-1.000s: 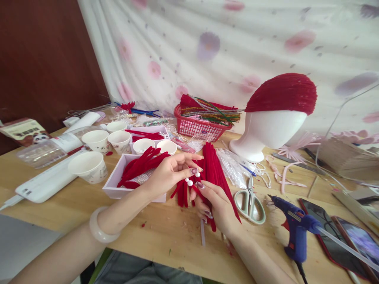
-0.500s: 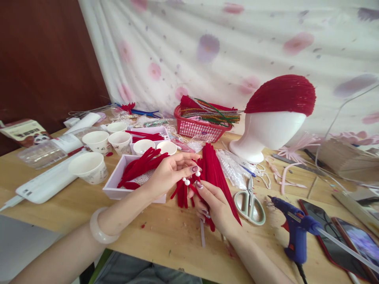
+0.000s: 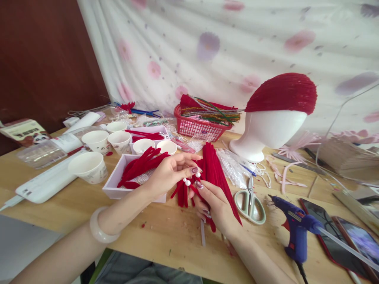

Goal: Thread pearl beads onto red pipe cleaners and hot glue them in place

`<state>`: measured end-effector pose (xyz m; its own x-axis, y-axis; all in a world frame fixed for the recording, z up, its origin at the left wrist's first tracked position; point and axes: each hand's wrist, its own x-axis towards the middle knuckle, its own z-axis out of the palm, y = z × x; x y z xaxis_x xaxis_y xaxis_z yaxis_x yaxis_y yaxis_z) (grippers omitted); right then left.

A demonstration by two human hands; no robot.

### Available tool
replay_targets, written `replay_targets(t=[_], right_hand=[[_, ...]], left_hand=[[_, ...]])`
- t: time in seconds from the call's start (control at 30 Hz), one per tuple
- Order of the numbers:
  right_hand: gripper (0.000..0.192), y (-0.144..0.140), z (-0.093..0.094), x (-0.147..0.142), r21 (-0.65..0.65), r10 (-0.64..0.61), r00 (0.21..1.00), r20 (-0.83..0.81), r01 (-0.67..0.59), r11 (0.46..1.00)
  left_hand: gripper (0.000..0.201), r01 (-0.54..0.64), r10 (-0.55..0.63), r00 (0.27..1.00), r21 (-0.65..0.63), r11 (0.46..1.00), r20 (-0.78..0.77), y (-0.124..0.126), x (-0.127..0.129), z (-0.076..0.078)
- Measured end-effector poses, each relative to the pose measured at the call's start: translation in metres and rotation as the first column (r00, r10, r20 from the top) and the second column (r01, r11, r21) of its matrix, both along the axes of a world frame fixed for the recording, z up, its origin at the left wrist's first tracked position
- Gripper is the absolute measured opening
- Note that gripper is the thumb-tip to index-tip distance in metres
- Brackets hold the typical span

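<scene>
Beads [image 3: 187, 182] seem attached mid-frame; left fingers [image 3: 187, 172] pinch beside one, right fingers [image 3: 205, 190] grip red strip [image 3: 193, 190]; loose strips [image 3: 141, 165] remain unused.

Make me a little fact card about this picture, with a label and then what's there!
Left hand: fingertips at a white bead; whether they grip it is hard to tell
Right hand: holding a red fuzzy strip
Left wrist: white bracelet
Right side: scissors, then a blue glue gun
Left side: white cups; white box with red strips inside
Back: red basket of colourful stems; white model head wearing a red cap
Backdrop: flowery white curtain
</scene>
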<state>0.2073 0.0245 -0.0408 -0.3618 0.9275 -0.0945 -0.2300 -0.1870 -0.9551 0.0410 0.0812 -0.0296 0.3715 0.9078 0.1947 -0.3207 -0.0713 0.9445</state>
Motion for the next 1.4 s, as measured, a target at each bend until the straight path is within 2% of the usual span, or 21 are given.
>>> replay_targets(t=[0.17, 0.3, 0.37, 0.43, 0.63, 0.87, 1.4], right_hand=[[0.05, 0.0011, -0.0002, -0.0006, 0.005, -0.008, 1.0, -0.02, 0.008, 1.0], [0.048, 0.0019, 0.0003, -0.002, 0.027, -0.049, 0.997, -0.055, 0.05, 0.998], [0.047, 0.0024, 0.0007, -0.0028, 0.036, -0.063, 0.996, -0.071, 0.065, 0.997], [0.046, 0.0031, 0.0009, -0.0034, 0.042, -0.076, 0.994, -0.082, 0.08, 0.996], [0.046, 0.007, -0.0012, -0.0034, 0.084, -0.112, 0.989, -0.101, 0.121, 0.989], [0.043, 0.0056, -0.0053, -0.0014, 0.112, -0.131, 0.988, -0.085, 0.14, 0.984], [0.047, 0.0054, -0.0063, -0.0021, 0.098, -0.141, 0.988, -0.07, 0.147, 0.984]], left_hand=[[0.03, -0.001, 0.002, 1.0, -0.031, 1.0, 0.026, 0.0008, 0.0011, -0.001], [0.021, -0.021, 0.026, 0.997, -0.076, 0.997, 0.072, -0.0004, 0.0025, -0.0002], [0.028, -0.02, 0.028, 0.996, -0.093, 0.995, 0.086, -0.001, 0.0029, 0.0005], [0.029, -0.015, 0.023, 0.996, -0.1, 0.995, 0.082, -0.0013, 0.0029, 0.0012], [0.018, 0.012, -0.006, 0.999, -0.111, 0.994, 0.052, -0.0021, 0.0017, 0.0031], [0.018, 0.019, -0.014, 0.999, -0.131, 0.991, 0.045, -0.0017, 0.0023, 0.0014], [0.016, 0.133, -0.129, 0.991, -0.116, 0.984, 0.04, -0.0014, 0.0013, 0.0028]])
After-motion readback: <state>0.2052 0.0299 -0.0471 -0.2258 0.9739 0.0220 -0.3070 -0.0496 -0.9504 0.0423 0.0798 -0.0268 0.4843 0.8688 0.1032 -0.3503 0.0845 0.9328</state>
